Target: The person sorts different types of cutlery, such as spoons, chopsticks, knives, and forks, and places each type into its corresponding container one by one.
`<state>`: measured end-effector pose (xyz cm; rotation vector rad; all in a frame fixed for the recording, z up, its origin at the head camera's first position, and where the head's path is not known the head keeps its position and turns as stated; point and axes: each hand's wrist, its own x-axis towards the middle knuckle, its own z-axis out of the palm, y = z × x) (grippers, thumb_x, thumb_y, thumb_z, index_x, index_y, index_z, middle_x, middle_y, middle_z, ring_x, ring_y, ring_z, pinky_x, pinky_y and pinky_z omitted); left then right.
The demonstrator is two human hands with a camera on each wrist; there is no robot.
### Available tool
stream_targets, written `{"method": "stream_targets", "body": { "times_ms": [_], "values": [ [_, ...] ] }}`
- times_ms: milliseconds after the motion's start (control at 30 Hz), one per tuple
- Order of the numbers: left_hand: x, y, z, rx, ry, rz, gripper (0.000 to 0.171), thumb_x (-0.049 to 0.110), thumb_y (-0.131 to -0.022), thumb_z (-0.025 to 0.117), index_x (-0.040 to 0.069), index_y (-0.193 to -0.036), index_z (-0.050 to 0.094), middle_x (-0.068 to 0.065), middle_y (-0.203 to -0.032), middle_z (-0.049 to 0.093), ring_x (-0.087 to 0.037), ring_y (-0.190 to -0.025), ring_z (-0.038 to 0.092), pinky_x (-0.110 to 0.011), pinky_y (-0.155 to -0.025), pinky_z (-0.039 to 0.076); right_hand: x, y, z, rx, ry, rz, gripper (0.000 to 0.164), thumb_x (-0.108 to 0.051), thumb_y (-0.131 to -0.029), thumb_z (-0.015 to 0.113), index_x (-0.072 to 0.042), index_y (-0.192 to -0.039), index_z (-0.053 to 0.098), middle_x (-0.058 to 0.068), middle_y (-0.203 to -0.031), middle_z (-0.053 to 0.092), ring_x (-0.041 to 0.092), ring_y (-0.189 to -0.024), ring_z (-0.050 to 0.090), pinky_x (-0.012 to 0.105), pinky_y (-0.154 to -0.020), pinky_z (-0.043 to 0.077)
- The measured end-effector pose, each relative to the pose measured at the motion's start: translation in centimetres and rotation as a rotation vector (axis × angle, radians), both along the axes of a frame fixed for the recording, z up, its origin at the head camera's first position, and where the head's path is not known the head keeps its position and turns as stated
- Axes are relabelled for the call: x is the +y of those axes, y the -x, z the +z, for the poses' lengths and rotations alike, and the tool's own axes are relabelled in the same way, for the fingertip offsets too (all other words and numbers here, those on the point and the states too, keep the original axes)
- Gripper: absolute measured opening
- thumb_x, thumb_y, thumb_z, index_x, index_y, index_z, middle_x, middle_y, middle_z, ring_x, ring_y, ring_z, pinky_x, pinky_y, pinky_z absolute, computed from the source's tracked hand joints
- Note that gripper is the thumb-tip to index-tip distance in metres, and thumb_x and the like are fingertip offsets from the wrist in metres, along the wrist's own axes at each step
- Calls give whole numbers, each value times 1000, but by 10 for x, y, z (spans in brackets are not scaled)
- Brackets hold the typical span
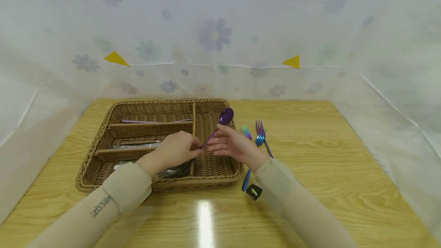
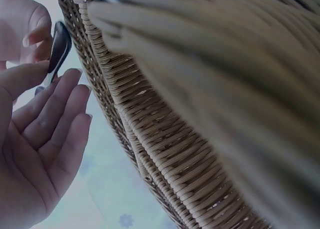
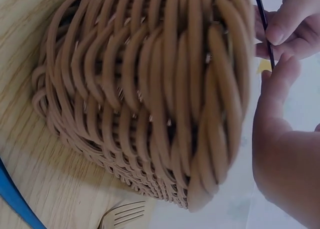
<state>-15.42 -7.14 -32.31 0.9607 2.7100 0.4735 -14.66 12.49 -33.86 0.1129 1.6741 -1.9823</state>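
Note:
A purple metal spoon (image 1: 226, 116) is tilted above the right compartment of a wicker cutlery basket (image 1: 219, 181), bowl end up. My left hand (image 1: 177, 148) pinches the lower end of its thin handle between thumb and fingers. Close beside the spoon, my right hand (image 1: 237, 144) has its fingers stretched out, with the thumb at the spoon's neck. In the left wrist view the spoon's bowl (image 2: 61, 45) shows between both hands. The right wrist view shows the dark handle (image 3: 264, 24) at the fingertips of both hands.
Several forks (image 1: 260, 137) in purple and blue lie on the wooden table (image 1: 327, 156) right of the basket. Long purple cutlery handles (image 1: 155, 121) lie in the back compartment. A dark glossy piece (image 1: 177, 170) lies in the front one. Flowered white curtain (image 1: 213, 10) surrounds the table.

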Motion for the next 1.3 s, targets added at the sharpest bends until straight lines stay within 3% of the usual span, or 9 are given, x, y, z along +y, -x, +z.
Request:
{"method": "stream_targets", "body": {
  "times_ms": [267, 467, 633, 800, 1000, 1100, 1233, 1300],
  "values": [
    [-12, 6, 1, -3, -52, 4, 16, 8, -91, 59, -2, -98, 70, -8, -81, 70, -9, -60, 59, -25, -58, 50, -2, 0, 2, 50, -36, 97, 53, -35, -101, 35, 2, -138, 35, 27, -135, 47, 16, -90, 66, 28, -78, 54],
    [-34, 7, 1, 4, -55, 46, 17, 6, -90, 59, -4, -100, 69, -12, -86, 70, -8, -61, 59, -26, -58, 51, 6, -3, -4, 73, -107, 133, 55, -35, -102, 32, 5, -139, 36, 27, -129, 53, 15, -89, 66, 29, -80, 54],
    [-66, 7, 6, 20, -35, 106, 16, 4, -89, 60, -3, -102, 67, -12, -87, 69, -10, -64, 60, -29, -59, 51, 23, -3, -9, 73, -101, 93, 54, -35, -102, 31, 7, -136, 36, 11, -109, 63, 11, -84, 63, 26, -78, 52],
    [-97, 7, 5, 56, 4, 139, 12, 2, -87, 61, -1, -98, 66, -9, -84, 67, -12, -67, 61, -32, -60, 52, 46, 2, -17, 58, -42, 11, 52, -32, -103, 29, 9, -135, 32, -3, -91, 63, 9, -79, 62, 22, -72, 51],
    [-121, 5, -3, 78, 94, 128, 7, 3, -84, 66, 5, -91, 66, -3, -79, 65, -11, -66, 59, -31, -57, 50, 72, 6, -20, 49, 3, -127, 33, -30, -103, 29, -4, -115, 46, -5, -81, 63, 7, -74, 61, 20, -71, 50],
    [-127, 3, -7, 51, 137, 115, 10, 2, -82, 67, 5, -91, 67, -5, -82, 67, -15, -70, 62, -32, -60, 52, 83, 7, -19, 53, 16, -147, 28, -31, -103, 30, -10, -104, 49, -6, -79, 64, 7, -73, 61, 19, -71, 50],
    [-131, 0, -12, 38, 168, 92, 9, 0, -80, 68, 4, -88, 67, -6, -82, 67, -16, -70, 61, -34, -60, 52, 98, 7, -19, 49, 41, -169, 27, -30, -103, 30, -12, -101, 51, -7, -78, 63, 6, -73, 61, 19, -70, 50],
    [-133, -1, -15, 29, 178, 86, 7, 0, -80, 68, 6, -82, 65, -4, -78, 64, -13, -65, 56, -31, -55, 47, 105, 7, -21, 32, 44, -187, 28, -29, -103, 30, -12, -100, 52, -7, -78, 62, 6, -72, 61, 19, -69, 49]
  ]
}}
